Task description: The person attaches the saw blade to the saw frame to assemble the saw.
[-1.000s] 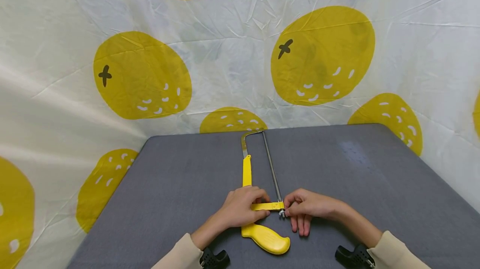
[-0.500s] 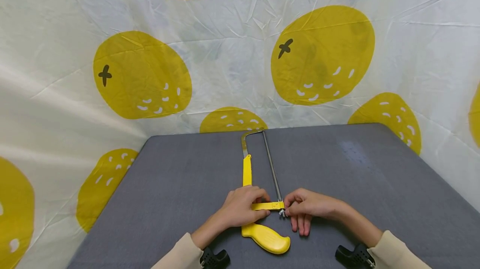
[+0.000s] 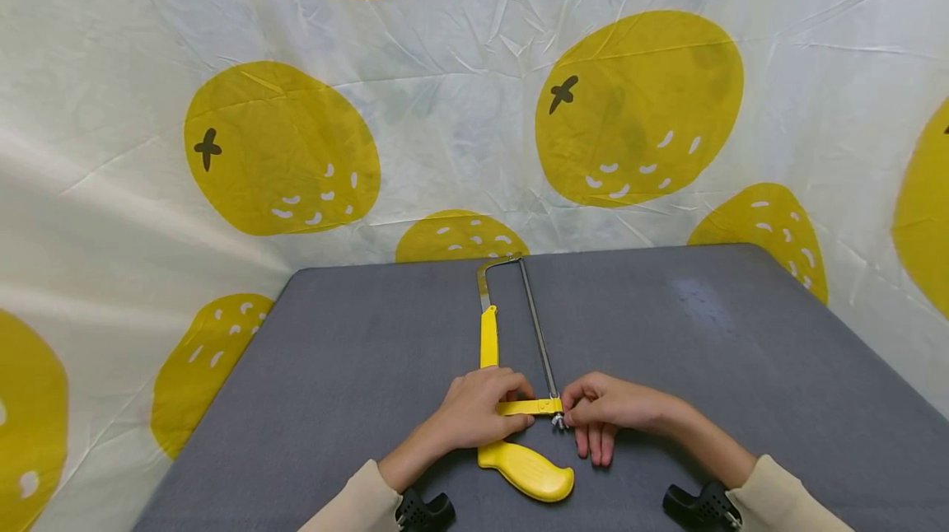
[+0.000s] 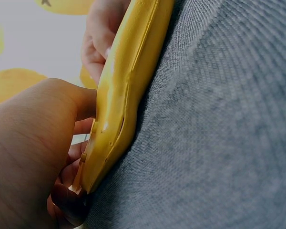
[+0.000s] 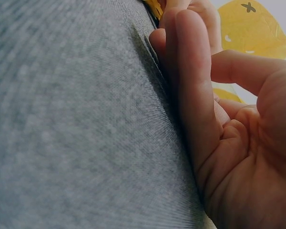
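Note:
A hacksaw with a yellow handle [image 3: 528, 473] lies flat on the grey table, its far end by the back edge. My left hand [image 3: 478, 408] holds the yellow frame just ahead of the handle, with thumb and fingers about the short crosspiece [image 3: 532, 408]. From that crosspiece the thin blade [image 3: 537, 326] runs to the far end. At the near blade end sits a small metal wing nut [image 3: 559, 422]; thumb and forefinger of my right hand [image 3: 611, 407] pinch it. The right hand's other fingers rest low by the table. In the left wrist view the handle [image 4: 121, 102] hides part of the fingers.
The grey cloth-covered table [image 3: 356, 334] spreads to both sides of the saw. Behind and around it hangs a white curtain [image 3: 452, 128] printed with yellow fruit. A black wrist strap [image 3: 426, 511] shows at the left sleeve.
The wing nut shows at a slightly different angle. Both hands and the saw keep their places. At the far right, the curtain has shifted left, and more of a yellow fruit shows.

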A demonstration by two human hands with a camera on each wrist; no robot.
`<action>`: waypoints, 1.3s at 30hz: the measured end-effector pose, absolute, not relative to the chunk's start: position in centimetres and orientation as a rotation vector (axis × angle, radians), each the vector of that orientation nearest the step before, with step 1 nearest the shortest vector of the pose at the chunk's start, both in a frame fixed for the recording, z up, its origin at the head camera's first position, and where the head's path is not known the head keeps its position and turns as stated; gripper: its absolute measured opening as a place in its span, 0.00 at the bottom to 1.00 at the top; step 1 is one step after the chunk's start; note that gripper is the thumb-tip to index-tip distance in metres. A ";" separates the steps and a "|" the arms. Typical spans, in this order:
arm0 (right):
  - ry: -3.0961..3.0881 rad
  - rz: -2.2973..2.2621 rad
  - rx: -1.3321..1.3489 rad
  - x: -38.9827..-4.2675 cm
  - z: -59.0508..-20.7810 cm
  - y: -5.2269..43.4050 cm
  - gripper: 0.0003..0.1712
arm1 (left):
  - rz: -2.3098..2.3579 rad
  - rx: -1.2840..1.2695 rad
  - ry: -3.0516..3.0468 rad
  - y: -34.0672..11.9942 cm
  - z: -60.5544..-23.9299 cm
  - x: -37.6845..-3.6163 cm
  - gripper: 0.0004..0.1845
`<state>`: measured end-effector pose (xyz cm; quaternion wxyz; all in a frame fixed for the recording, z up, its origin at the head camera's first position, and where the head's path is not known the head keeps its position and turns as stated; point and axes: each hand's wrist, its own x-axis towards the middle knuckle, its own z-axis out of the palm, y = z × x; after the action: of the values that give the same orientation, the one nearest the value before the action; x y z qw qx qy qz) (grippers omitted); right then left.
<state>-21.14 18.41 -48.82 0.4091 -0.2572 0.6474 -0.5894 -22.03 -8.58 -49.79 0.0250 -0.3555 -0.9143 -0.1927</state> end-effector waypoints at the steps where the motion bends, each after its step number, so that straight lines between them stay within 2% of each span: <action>1: 1.631 -1.485 -0.648 -21.1 -48.8 18.4 0.07 | -0.594 -1.099 -2.828 -8.6 -49.8 -22.0 0.10; 13: 1.654 -1.481 -0.613 -21.1 -48.9 18.3 0.03 | -0.593 -1.095 -2.843 -8.6 -49.8 -22.1 0.10; 34: 1.660 -1.482 -0.619 -20.8 -48.9 18.2 0.04 | -0.589 -1.106 -2.827 -8.7 -49.6 -21.7 0.10; 39: 1.669 -1.467 -0.634 -20.8 -48.7 18.2 0.07 | -0.587 -1.106 -2.824 -8.7 -49.6 -21.6 0.10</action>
<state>-20.81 18.21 -48.66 0.4038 -0.2510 0.6607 -0.5808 -21.62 -8.65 -49.55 0.0263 -0.3580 -0.9138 -0.1899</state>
